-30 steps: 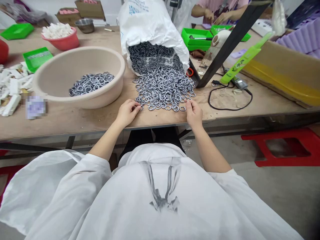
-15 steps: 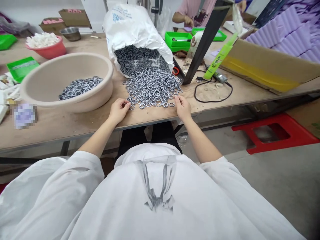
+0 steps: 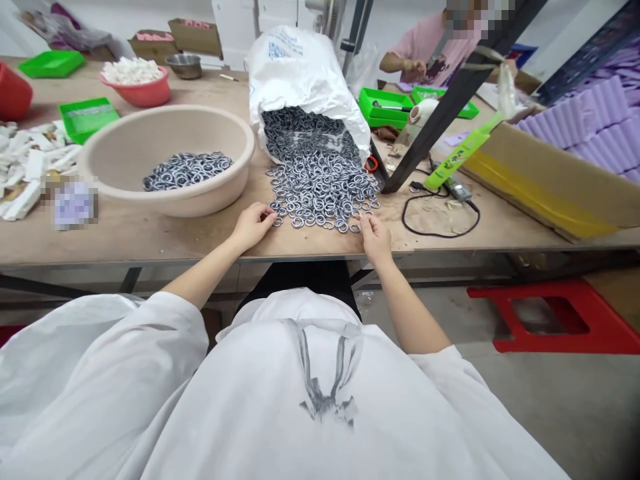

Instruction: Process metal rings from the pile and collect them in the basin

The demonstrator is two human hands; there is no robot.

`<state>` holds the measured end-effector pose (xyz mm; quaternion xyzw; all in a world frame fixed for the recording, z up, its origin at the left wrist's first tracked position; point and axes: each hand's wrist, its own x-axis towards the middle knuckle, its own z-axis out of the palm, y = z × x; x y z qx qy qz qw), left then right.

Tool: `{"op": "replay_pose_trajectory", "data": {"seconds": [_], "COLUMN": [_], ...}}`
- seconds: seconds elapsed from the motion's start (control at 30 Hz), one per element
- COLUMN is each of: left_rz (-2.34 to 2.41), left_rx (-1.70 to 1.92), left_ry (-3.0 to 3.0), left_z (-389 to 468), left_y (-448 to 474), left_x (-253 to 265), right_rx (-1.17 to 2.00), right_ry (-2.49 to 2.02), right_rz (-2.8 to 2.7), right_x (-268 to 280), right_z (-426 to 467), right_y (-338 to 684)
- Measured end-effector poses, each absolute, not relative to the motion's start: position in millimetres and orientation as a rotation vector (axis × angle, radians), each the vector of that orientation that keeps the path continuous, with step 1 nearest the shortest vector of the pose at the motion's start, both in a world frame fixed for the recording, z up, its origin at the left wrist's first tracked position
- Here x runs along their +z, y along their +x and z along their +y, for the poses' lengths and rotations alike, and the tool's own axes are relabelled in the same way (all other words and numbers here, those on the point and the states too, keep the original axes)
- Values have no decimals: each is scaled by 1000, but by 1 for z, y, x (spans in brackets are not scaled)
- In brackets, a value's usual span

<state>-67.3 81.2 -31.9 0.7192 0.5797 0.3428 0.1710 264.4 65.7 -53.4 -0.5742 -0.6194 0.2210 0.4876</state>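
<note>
A heap of grey metal-looking rings (image 3: 325, 190) spills onto the table from the mouth of a white sack (image 3: 305, 73) lying on its side. At the heap's left front edge is my left hand (image 3: 254, 225), thumb and fingers pinched together beside the outermost rings. My right hand (image 3: 376, 238) is at the right front edge, its fingertips also closed in a pinch against the rings. What either pinch holds, if anything, is too small to make out. More rings lie in a large beige basin (image 3: 240, 167) to the left of my left hand.
Left of the basin are white pieces (image 3: 35, 163), a green tray (image 3: 89, 119) and a red bowl (image 3: 135, 87). A slanted dark metal post (image 3: 425, 127), a black cable (image 3: 440, 235) and a cardboard box (image 3: 555, 180) stand or lie right. A co-worker (image 3: 425, 50) sits across the table.
The view has shifted, so the table things appear further right. Both hands stay pinched at the heap's front edge, with little visible change in the rings.
</note>
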Motion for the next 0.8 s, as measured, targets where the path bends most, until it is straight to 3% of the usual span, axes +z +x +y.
{"op": "replay_pose_trajectory", "data": {"seconds": [0.8], "left_rz": [1645], "left_rx": [904], "left_ry": [2146], "left_z": [79], "left_y": [-64], "left_x": [-29], "right_rx": [492], "right_ry": [-1410], "right_rz": [-1557], "right_x": [-55], "right_z": [61], "right_y": [265]}}
